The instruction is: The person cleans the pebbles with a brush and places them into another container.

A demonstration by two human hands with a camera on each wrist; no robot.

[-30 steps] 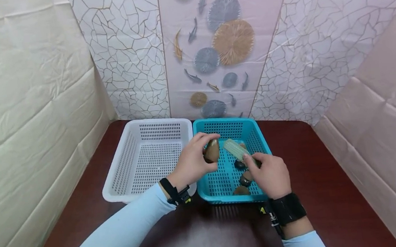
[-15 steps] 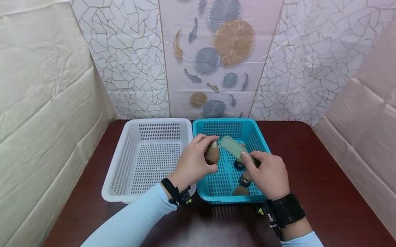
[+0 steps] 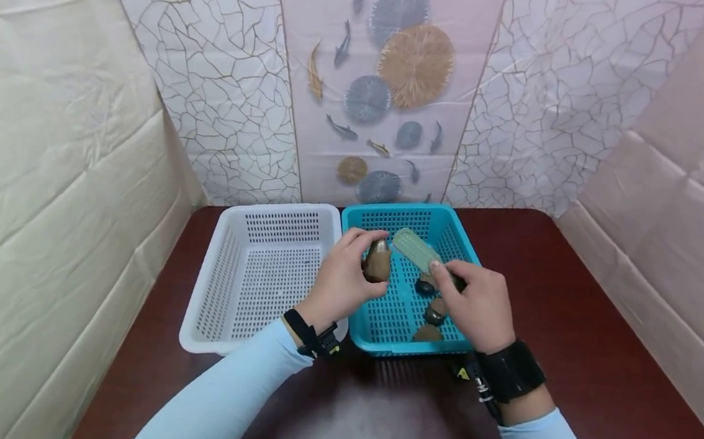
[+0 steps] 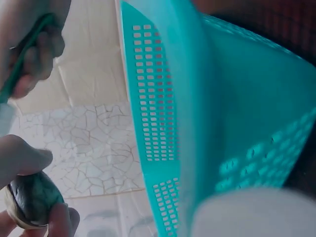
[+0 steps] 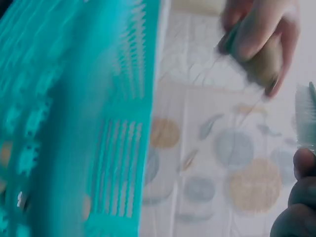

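My left hand (image 3: 343, 278) pinches a smooth brown-and-dark stone (image 3: 377, 261) between thumb and fingers, above the teal basket. In the left wrist view the stone's dark glossy side (image 4: 35, 198) shows. My right hand (image 3: 479, 304) grips a green brush (image 3: 416, 248), thumb along its handle. The brush's pale bristles face up and towards the left hand, a small gap from the stone. In the right wrist view the bristles (image 5: 304, 118) show at the right edge. Below the hands, several brown and black stones (image 3: 429, 332) lie in the teal basket (image 3: 380, 352).
A white perforated basket (image 3: 209, 337) stands left of the teal one, their rims side by side. Both rest on a dark red-brown table (image 3: 548, 277). A patterned cloth (image 3: 236, 117) hangs behind, with plain cloth walls on both sides.
The stone has been turned slightly in the left hand. The brush has shifted a little relative to the stone. The head view has tilted slightly, and both hands keep their holds.
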